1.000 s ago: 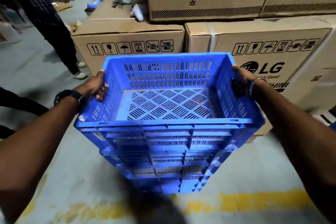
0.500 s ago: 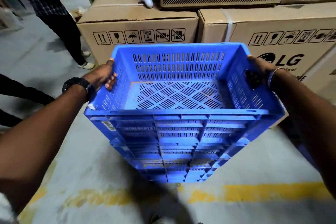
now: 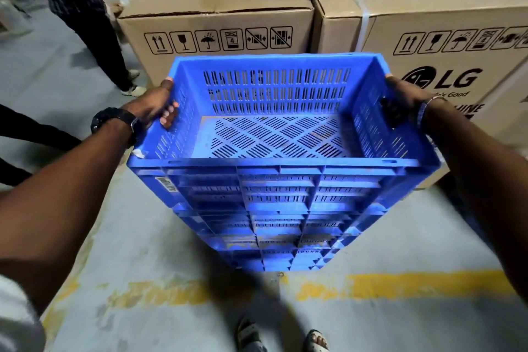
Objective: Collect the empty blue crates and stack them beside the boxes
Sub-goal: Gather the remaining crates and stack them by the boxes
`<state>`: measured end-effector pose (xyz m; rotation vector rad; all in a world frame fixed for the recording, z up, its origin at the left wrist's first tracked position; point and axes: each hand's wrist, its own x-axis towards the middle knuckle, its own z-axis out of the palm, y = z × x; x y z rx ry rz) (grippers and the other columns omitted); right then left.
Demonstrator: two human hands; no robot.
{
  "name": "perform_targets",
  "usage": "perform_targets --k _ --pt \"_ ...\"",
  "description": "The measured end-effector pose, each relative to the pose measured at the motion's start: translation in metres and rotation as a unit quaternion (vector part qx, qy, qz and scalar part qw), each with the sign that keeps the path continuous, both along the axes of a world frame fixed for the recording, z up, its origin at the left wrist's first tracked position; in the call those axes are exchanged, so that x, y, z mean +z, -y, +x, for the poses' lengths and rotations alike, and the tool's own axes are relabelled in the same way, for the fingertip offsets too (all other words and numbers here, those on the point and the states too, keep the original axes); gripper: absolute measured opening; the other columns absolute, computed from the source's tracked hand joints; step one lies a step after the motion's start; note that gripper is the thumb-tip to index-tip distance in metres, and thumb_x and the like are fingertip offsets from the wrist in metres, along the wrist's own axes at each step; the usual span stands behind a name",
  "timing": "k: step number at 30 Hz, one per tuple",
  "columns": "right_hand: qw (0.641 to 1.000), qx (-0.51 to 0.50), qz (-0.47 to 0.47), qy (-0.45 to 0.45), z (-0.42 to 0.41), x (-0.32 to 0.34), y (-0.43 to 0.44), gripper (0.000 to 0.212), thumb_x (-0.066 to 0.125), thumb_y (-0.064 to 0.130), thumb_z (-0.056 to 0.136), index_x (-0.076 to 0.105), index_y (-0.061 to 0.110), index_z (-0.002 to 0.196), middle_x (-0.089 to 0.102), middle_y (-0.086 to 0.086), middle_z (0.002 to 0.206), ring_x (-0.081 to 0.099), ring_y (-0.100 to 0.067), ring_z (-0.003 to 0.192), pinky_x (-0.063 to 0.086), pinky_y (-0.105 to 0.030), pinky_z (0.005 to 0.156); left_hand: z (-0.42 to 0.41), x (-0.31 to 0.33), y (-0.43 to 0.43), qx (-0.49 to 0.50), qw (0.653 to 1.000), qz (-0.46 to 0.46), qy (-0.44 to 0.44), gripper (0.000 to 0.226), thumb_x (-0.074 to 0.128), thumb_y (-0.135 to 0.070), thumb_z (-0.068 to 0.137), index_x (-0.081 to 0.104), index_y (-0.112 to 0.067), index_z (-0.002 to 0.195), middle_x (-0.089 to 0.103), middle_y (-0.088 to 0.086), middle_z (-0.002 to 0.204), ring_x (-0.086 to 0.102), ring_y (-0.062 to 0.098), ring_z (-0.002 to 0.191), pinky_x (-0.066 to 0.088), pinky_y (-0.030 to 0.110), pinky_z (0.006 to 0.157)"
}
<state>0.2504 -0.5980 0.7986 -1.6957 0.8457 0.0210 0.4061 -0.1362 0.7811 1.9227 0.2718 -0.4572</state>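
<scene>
A: Blue plastic, slotted walls and floor. That's the top crate [image 3: 274, 134], empty, sitting on a stack of blue crates [image 3: 280, 226] that stands on the grey concrete floor [image 3: 148, 248].

B: Your hands?

A: My left hand [image 3: 154, 107] is on the crate's left wall, thumb along the rim, fingertips [image 3: 168, 118] curled through the handle slot to the inside. Clamped on it. My right hand [image 3: 405, 100] grips the right wall the same way, fingers wrapped into that handle opening. Black watch [image 3: 113, 123] on my left wrist, thin bracelet [image 3: 425, 107] on the right.

B: Where's the stack, relative to the cartons?

A: Just in front of the cardboard boxes [image 3: 217, 28], near them; I cannot tell whether it touches. The carton on the right [image 3: 445, 66] carries an LG logo.

B: Anything else down there?

A: A worn yellow line [image 3: 400, 287] across the floor, on my side of the stack. My sandalled feet [image 3: 314, 341] at the bottom edge. Another person's dark-trousered legs [image 3: 103, 37] stand off to the left.
</scene>
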Motion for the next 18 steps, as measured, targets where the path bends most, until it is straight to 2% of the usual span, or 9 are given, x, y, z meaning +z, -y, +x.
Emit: perform_targets --k 2,3,5,6,8,10,12,15,18 --pt "1.000 -0.013 -0.021 -0.004 -0.006 0.001 0.002 0.049 0.046 0.054 0.098 0.059 0.008 0.087 0.058 -0.002 0.060 0.049 -0.012 0.031 0.040 -0.018 0.033 0.008 -0.003 0.003 0.001 1.000 0.010 0.009 0.065 0.017 -0.065 0.104 0.039 -0.012 0.074 0.032 -0.005 0.036 0.023 0.010 0.025 0.021 0.011 0.033" --pt "0.999 -0.020 -0.036 0.004 -0.005 0.002 0.004 0.050 0.050 0.051 0.097 0.062 0.003 0.099 0.067 -0.004 0.063 0.056 -0.014 0.038 0.045 -0.021 0.037 0.013 -0.003 0.005 -0.001 1.000 0.019 0.015 0.067 0.017 -0.065 0.104 0.040 -0.011 0.073 0.034 -0.005 0.035 0.024 0.011 0.025 0.022 0.011 0.033" --pt "0.993 -0.039 -0.113 0.012 -0.006 0.004 0.000 0.058 0.053 0.046 0.097 0.059 -0.006 0.123 0.072 -0.013 0.097 0.060 -0.022 0.065 0.046 -0.024 0.052 0.021 -0.005 0.005 -0.004 0.999 0.034 0.021 0.068 0.017 -0.065 0.104 0.043 -0.010 0.073 0.036 -0.004 0.034 0.027 0.011 0.024 0.024 0.011 0.032" --pt "0.987 -0.031 -0.160 0.015 -0.005 0.007 -0.001 0.058 0.051 0.042 0.099 0.055 -0.009 0.126 0.066 -0.016 0.109 0.056 -0.024 0.069 0.042 -0.021 0.050 0.023 -0.004 0.005 -0.004 0.999 0.038 0.026 0.069 0.017 -0.064 0.104 0.043 -0.010 0.073 0.037 -0.004 0.034 0.029 0.011 0.024 0.025 0.012 0.032" --pt "0.981 -0.011 -0.192 0.024 -0.008 0.010 -0.007 0.053 0.051 0.037 0.100 0.057 -0.010 0.124 0.060 -0.017 0.111 0.051 -0.022 0.062 0.038 -0.017 0.038 0.027 -0.004 0.006 -0.007 0.998 0.048 0.042 0.069 0.018 -0.064 0.105 0.045 -0.010 0.072 0.040 -0.004 0.034 0.032 0.012 0.024 0.028 0.012 0.032" --pt "0.979 -0.015 -0.201 0.039 -0.003 0.007 -0.001 0.047 0.054 0.037 0.098 0.063 -0.005 0.115 0.065 -0.018 0.112 0.055 -0.019 0.055 0.041 -0.021 0.044 0.027 -0.006 0.006 -0.009 0.996 0.056 0.063 0.068 0.021 -0.062 0.105 0.047 -0.009 0.072 0.044 -0.003 0.035 0.036 0.013 0.025 0.030 0.014 0.032" --pt "0.974 0.011 -0.220 0.048 -0.010 0.007 -0.005 0.043 0.055 0.034 0.097 0.062 -0.005 0.115 0.066 -0.021 0.104 0.052 -0.016 0.054 0.042 -0.024 0.054 0.028 -0.011 0.000 0.002 0.994 0.062 0.086 0.064 0.028 -0.058 0.106 0.049 -0.007 0.073 0.052 0.000 0.042 0.043 0.013 0.027 0.035 0.016 0.032" --pt "0.977 0.043 -0.203 0.051 -0.025 0.004 -0.012 0.045 0.057 0.032 0.096 0.052 0.001 0.129 0.063 -0.017 0.105 0.057 -0.021 0.068 0.050 -0.034 0.060 0.025 -0.015 -0.014 0.002 0.981 0.101 0.164 0.049 0.040 -0.046 0.105 0.057 -0.005 0.085 0.065 0.014 0.075 0.056 0.012 0.035 0.049 0.023 0.040" --pt "0.973 0.075 -0.215 0.046 -0.036 -0.007 -0.007 0.049 0.058 0.038 0.095 0.047 0.008 0.132 0.062 -0.017 0.117 0.065 -0.035 0.097 0.055 -0.053 0.084 0.014 -0.014 -0.015 -0.055 0.976 0.086 0.191 0.022 0.038 -0.021 0.108 0.055 -0.013 0.099 0.057 0.010 0.084 0.059 0.008 0.049 0.049 0.019 0.040"
